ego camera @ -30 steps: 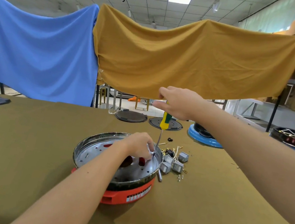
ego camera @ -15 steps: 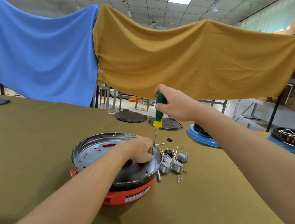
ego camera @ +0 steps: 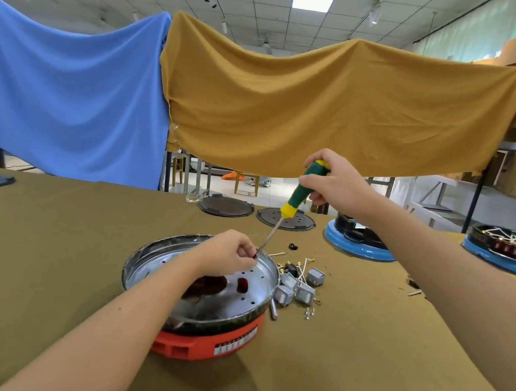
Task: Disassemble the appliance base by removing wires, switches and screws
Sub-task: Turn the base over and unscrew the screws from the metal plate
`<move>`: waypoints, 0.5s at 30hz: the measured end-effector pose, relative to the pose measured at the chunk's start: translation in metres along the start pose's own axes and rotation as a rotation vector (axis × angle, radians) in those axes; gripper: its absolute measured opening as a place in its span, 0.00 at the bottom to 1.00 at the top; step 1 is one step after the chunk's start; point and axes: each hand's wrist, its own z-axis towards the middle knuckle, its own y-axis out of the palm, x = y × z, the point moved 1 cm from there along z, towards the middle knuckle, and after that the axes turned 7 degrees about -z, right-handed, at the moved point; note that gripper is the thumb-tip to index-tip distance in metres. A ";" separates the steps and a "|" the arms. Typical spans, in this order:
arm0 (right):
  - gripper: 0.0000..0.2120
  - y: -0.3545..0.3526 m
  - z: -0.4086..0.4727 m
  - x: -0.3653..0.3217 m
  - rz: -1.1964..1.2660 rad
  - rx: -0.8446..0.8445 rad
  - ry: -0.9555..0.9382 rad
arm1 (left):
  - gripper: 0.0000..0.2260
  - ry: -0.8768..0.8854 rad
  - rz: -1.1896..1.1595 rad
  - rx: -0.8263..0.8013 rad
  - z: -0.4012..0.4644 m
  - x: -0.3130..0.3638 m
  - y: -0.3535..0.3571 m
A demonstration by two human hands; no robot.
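Our right hand (ego camera: 338,183), grasping the screwdriver (ego camera: 298,192), has tilted it rightward; left hand (ego camera: 227,253) pinches its tip over the base (ego camera: 209,345).

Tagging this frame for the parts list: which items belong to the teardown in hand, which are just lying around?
In the job:
- red appliance base, metal pan on top
- screwdriver, held by right hand
- left hand, pinching at the screwdriver tip
- removed switches and screws beside the base

Lying about:
- two black round plates
- blue-rimmed bases
- hung blue and mustard cloths
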 end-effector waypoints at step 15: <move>0.06 0.027 -0.034 0.045 0.379 0.132 0.198 | 0.04 -0.084 0.162 0.142 -0.009 -0.007 -0.033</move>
